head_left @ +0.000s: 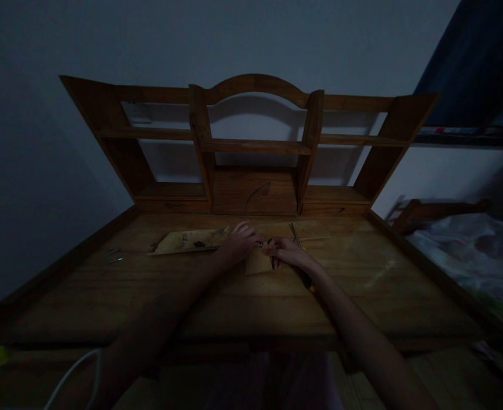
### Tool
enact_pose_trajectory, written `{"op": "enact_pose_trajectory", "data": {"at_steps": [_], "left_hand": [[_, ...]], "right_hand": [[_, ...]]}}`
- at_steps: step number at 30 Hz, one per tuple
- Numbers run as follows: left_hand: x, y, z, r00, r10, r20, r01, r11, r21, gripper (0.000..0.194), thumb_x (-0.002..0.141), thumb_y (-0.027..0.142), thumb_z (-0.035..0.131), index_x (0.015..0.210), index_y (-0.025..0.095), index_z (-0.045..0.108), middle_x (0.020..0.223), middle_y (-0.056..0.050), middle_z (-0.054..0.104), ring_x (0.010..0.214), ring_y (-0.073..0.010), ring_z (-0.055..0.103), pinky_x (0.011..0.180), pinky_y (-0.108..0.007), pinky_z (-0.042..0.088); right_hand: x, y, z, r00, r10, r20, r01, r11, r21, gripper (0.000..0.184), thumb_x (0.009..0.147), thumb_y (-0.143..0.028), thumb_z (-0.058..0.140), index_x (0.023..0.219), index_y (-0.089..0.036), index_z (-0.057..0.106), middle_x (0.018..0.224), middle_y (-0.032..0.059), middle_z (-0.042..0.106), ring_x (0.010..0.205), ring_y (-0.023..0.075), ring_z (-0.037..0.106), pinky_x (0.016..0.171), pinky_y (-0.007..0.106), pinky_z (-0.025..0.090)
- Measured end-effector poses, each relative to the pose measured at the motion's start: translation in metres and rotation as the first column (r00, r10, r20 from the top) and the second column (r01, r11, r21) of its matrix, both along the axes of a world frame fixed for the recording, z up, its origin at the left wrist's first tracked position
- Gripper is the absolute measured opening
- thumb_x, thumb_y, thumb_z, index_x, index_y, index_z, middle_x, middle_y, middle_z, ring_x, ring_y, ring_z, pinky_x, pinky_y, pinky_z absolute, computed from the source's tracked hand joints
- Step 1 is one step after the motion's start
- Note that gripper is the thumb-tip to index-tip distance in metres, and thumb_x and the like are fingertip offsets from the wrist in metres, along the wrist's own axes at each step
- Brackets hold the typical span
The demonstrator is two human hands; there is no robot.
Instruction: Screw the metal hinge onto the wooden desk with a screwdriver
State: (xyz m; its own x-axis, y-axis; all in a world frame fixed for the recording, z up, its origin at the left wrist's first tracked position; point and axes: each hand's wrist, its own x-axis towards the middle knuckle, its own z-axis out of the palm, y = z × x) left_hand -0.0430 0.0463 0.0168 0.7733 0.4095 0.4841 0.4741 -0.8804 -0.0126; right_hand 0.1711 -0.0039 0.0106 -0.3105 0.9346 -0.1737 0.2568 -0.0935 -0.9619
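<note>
My left hand (243,239) is over the middle of the desk, its fingers bent together around something too small and dark to make out. Close beside it on the right, my right hand (284,251) has its thumb and fingers pinched, and what they hold is hidden. Beneath both hands is a small flat tan piece (256,266), of wood or cardboard. A tiny shiny bit shows between the fingertips. Partly under my right hand and wrist lies a screwdriver-like tool with a yellow and black handle (308,282) and a thin metal shaft.
A rough, split-edged board (187,241) lies left of my hands. Two small metal pieces (115,261) rest farther left on the wooden desk (388,285). Behind stands a wooden shelf unit (255,146). A flat thin sheet (313,229) lies at the back right.
</note>
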Motion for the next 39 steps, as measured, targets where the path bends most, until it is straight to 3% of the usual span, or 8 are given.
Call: {"op": "enact_pose_trajectory", "data": {"at_steps": [9, 17, 25, 30, 36, 39], "left_hand": [[0.008, -0.001, -0.005, 0.999, 0.035, -0.033, -0.036, 0.999, -0.007, 0.016, 0.102, 0.024, 0.049, 0.103, 0.022, 0.065, 0.098, -0.003, 0.067, 0.101, -0.0201, 0.062, 0.118, -0.047, 0.032], [0.007, -0.011, 0.003, 0.989, 0.109, 0.098, -0.105, 0.994, -0.042, 0.015, 0.103, 0.026, 0.046, 0.099, 0.021, 0.059, 0.097, -0.004, 0.067, 0.1, -0.0217, 0.062, 0.114, -0.048, 0.039], [0.006, -0.004, 0.0, 0.976, 0.154, 0.157, -0.144, 0.987, -0.073, 0.013, 0.102, 0.025, 0.049, 0.104, 0.02, 0.061, 0.102, -0.005, 0.069, 0.107, -0.0228, 0.062, 0.112, -0.047, 0.042], [0.005, -0.006, 0.003, 0.964, 0.159, 0.213, -0.147, 0.987, -0.069, 0.014, 0.102, 0.029, 0.051, 0.102, 0.019, 0.061, 0.1, -0.006, 0.068, 0.105, -0.024, 0.06, 0.102, -0.042, 0.048], [0.003, -0.01, 0.009, 0.933, 0.213, 0.29, -0.2, 0.977, -0.073, 0.016, 0.102, 0.032, 0.05, 0.099, 0.019, 0.059, 0.097, -0.006, 0.066, 0.097, -0.0228, 0.061, 0.092, -0.039, 0.051], [0.001, -0.01, 0.009, 0.924, 0.235, 0.301, -0.219, 0.972, -0.085, 0.016, 0.102, 0.033, 0.051, 0.098, 0.02, 0.059, 0.095, -0.005, 0.067, 0.094, -0.022, 0.062, 0.088, -0.037, 0.051]], "right_hand": [[0.0, 0.001, 0.0, 1.0, -0.007, -0.015, 0.007, 1.0, 0.002, 0.023, 0.086, -0.028, 0.07, 0.079, -0.02, 0.049, 0.049, -0.0051, 0.06, 0.041, 0.0134, 0.06, 0.039, 0.02, 0.044], [0.0, 0.0, -0.001, 1.0, -0.012, -0.029, 0.012, 1.0, -0.005, 0.022, 0.088, -0.029, 0.068, 0.081, -0.021, 0.05, 0.05, -0.0047, 0.061, 0.041, 0.0134, 0.06, 0.04, 0.02, 0.045], [0.0, 0.0, 0.002, 1.0, -0.022, -0.014, 0.022, 1.0, -0.011, 0.025, 0.086, -0.032, 0.071, 0.082, -0.021, 0.049, 0.051, -0.0044, 0.062, 0.042, 0.0137, 0.061, 0.039, 0.02, 0.045], [0.0, 0.001, 0.001, 0.999, -0.033, -0.009, 0.033, 0.999, -0.009, 0.025, 0.085, -0.031, 0.071, 0.082, -0.021, 0.048, 0.049, -0.0043, 0.061, 0.04, 0.0144, 0.06, 0.039, 0.022, 0.046], [0.002, 0.003, -0.002, 0.994, -0.107, -0.003, 0.107, 0.994, 0.026, 0.023, 0.087, -0.031, 0.068, 0.085, -0.023, 0.046, 0.04, -0.0071, 0.054, 0.03, 0.0118, 0.048, 0.032, 0.02, 0.034], [0.001, 0.002, 0.001, 0.99, -0.143, -0.008, 0.143, 0.99, 0.017, 0.019, 0.089, -0.028, 0.062, 0.087, -0.023, 0.044, 0.04, -0.0084, 0.052, 0.031, 0.0126, 0.05, 0.033, 0.02, 0.035]]}}
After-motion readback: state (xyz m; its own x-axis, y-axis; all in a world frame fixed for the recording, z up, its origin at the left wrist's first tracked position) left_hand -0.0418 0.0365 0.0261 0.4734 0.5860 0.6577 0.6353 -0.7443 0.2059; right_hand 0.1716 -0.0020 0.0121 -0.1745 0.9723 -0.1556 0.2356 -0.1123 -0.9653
